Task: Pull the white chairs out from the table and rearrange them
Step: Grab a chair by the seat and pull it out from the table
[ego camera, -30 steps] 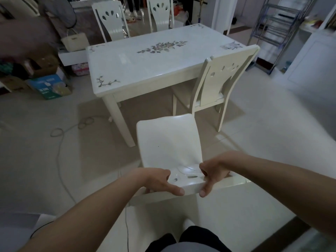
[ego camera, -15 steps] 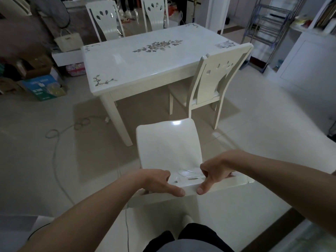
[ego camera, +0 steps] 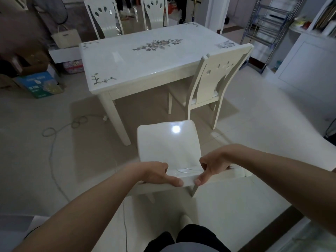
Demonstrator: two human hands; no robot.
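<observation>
A white chair stands right in front of me, apart from the table, its glossy seat facing the table. My left hand and my right hand both grip the top rail of its backrest, thumbs on the near side. The white table with a flower pattern stands beyond it. A second white chair is at the table's right side, its seat partly under the top. Two more white chairs, one at the far left and another to its right, stand at the far side.
A grey cable loops across the tiled floor on the left. Boxes and a bag sit at the left wall. A metal rack and a white cabinet stand on the right. My legs are visible below the chair.
The held chair has come back toward me, and its gap to the table has grown. Both hands keep the same grip on the backrest.
</observation>
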